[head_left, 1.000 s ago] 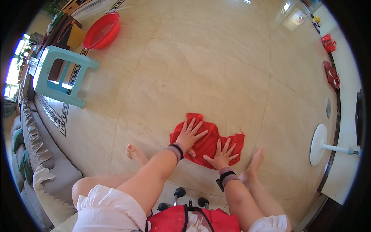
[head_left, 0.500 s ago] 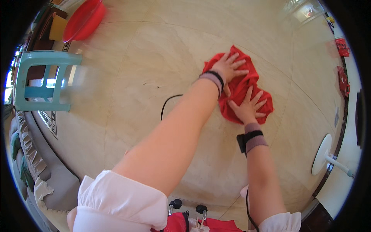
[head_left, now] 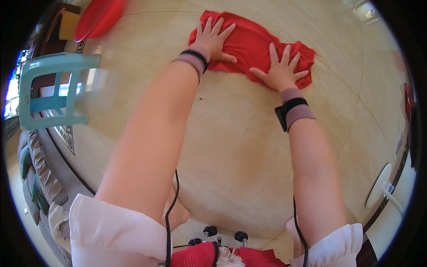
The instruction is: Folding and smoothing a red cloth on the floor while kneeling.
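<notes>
A red cloth (head_left: 249, 42) lies spread wide on the shiny beige tiled floor (head_left: 235, 147), with folds across its middle. My left hand (head_left: 212, 42) presses flat on its left end, fingers spread. On the right part of the cloth rests my right hand (head_left: 281, 73), also flat with fingers apart. Both arms are stretched forward. Bands circle both wrists, and a small black device sits on the right one. A small dark speck (head_left: 200, 98) is on the floor just right of my left forearm.
At the left stands a light blue plastic stool (head_left: 66, 64), with a red basin (head_left: 98, 20) beyond it. A grey sofa (head_left: 62, 178) runs along the lower left. A round white stand base (head_left: 379, 184) is at the right wall. Black cables (head_left: 171, 202) hang along my arms.
Both hands have moved farther forward, the left also leftward and away from the right. The red cloth has gone with them and is now stretched wider instead of bunched.
</notes>
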Tool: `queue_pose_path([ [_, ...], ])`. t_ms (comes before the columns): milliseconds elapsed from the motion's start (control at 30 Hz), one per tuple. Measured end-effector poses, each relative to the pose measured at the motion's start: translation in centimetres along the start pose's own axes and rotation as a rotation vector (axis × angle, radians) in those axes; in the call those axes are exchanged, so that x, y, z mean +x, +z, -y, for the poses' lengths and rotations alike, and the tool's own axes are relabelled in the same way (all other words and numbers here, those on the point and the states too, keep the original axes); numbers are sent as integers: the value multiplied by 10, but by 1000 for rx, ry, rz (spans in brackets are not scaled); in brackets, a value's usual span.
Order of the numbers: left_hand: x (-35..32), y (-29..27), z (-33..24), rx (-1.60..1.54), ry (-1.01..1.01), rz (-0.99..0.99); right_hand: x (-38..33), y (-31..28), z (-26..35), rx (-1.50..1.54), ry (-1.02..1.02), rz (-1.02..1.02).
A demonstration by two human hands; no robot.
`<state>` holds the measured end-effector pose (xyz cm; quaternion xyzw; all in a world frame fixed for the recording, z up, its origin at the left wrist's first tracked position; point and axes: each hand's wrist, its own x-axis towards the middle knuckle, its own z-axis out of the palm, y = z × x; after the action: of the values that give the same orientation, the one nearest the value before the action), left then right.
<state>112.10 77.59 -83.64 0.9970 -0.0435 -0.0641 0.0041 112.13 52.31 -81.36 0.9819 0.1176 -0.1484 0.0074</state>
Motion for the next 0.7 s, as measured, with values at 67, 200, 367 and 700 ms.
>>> queue_pose_path([
  [67,-44,6,-3,37,-78,64,-25,17,15,29,-86,-4],
  [200,-151,26,-26,-23,-150,93,-109,44,28,68,-235,54],
  [367,-271,34,-99,-108,-287,188,-222,77,3,97,-342,116],
  [700,-397,39,-244,-120,-200,439,-371,119,-62,168,-295,324],
])
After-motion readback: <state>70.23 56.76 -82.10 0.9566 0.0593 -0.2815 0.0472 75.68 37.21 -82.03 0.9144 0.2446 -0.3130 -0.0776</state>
